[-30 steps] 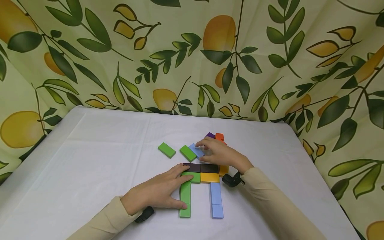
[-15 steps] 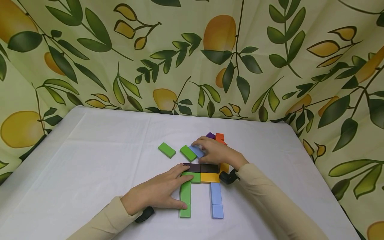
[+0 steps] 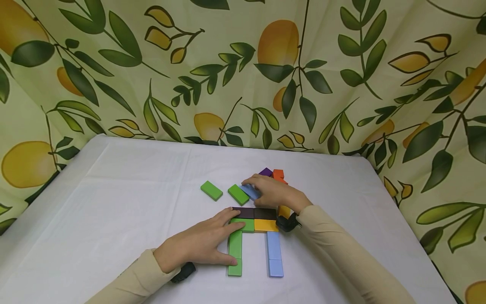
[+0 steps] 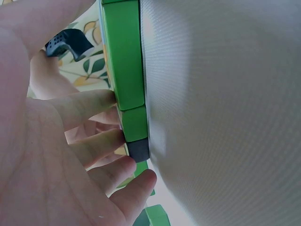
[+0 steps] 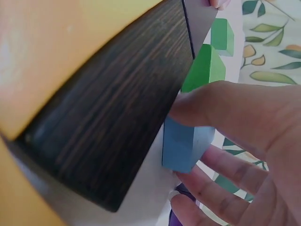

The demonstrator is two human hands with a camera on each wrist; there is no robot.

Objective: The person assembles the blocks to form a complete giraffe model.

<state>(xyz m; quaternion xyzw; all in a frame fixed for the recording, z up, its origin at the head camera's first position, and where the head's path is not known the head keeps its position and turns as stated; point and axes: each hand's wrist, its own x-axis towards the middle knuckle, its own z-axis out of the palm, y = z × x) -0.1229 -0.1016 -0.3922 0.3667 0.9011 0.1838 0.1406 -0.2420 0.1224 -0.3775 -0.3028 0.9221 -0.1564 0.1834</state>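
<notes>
In the head view my right hand (image 3: 276,193) pinches a light blue block (image 3: 249,191) behind the arrangement. The right wrist view has the thumb on one side of that light blue block (image 5: 180,143) and fingers at its other side. A green block (image 3: 238,194) lies right beside it. My left hand (image 3: 197,240) lies with extended fingers along the left side of the flat arrangement, fingertips on a dark brown block (image 3: 247,213) and a green block (image 3: 248,226), thumb at the lower green block (image 3: 235,270). The left wrist view shows those fingertips along the block edges.
A second dark block (image 3: 265,214) and a yellow block (image 3: 265,226) continue the arrangement, with a light blue column (image 3: 273,245) below. Another green block (image 3: 211,191) lies at the back left. Purple (image 3: 266,172) and orange-red blocks (image 3: 278,173) sit behind my right hand.
My right hand has shifted slightly left, and its fingers have moved from above the light blue block to its far edge and pinch it. The left hand stays put.
</notes>
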